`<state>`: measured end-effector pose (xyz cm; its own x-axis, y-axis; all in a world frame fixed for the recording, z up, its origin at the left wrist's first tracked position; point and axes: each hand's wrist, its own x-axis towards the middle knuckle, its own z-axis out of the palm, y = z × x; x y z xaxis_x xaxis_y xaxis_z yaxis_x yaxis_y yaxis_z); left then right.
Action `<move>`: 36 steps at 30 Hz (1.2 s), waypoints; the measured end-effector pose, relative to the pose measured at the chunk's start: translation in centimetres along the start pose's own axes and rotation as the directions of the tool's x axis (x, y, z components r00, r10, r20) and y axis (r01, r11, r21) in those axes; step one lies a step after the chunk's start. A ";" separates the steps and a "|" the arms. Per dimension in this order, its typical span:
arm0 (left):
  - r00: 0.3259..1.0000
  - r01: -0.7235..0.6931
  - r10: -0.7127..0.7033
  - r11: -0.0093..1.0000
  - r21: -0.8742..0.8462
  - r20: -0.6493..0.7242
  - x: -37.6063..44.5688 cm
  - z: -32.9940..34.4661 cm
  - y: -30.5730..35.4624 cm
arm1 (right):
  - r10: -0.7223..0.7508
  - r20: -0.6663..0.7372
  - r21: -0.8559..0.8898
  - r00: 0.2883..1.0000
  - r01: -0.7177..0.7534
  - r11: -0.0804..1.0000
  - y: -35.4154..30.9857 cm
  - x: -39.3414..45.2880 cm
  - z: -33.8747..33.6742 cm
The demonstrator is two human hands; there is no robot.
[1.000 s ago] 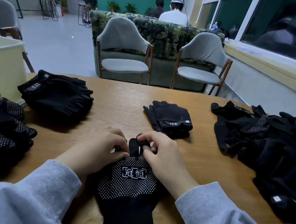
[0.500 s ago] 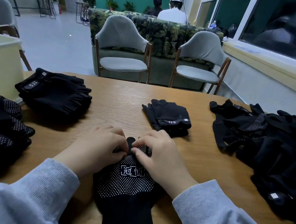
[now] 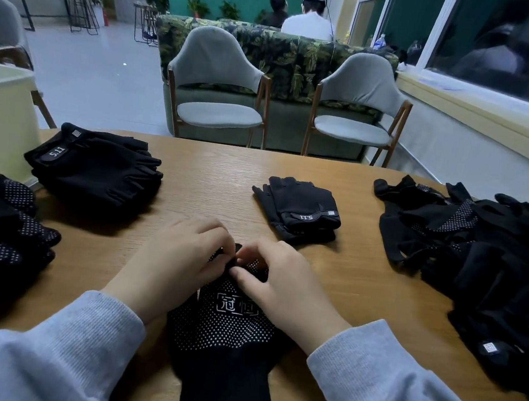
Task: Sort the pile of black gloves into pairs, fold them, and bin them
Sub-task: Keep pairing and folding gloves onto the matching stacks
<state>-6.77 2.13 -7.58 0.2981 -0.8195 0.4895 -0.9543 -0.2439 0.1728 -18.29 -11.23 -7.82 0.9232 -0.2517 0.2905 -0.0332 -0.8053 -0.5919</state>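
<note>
Both hands low in the centre of the frame: left hand and right hand pinching the finger end of the dotted glove, lying flat on the bench, cuff toward the bottom edge. Unsorted pile at the right; folded pair just above centre; sorted stacks at the left. Likely risk: uneven pinches giving a crooked fold, or a hidden second layer sliding out of line.
</note>
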 end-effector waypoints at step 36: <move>0.930 0.367 -0.364 0.917 -0.156 0.052 -6.6 -1.3 0.0 | 0.203 -0.110 -0.060 0.973 -0.211 0.976 1.8 -2.1 -2.5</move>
<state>-8.70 8.23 -9.65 0.6231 -0.7004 0.3481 -0.7621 -0.4436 0.4717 -21.21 -13.46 -7.60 0.8494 -0.4676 0.2447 -0.2501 -0.7649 -0.5937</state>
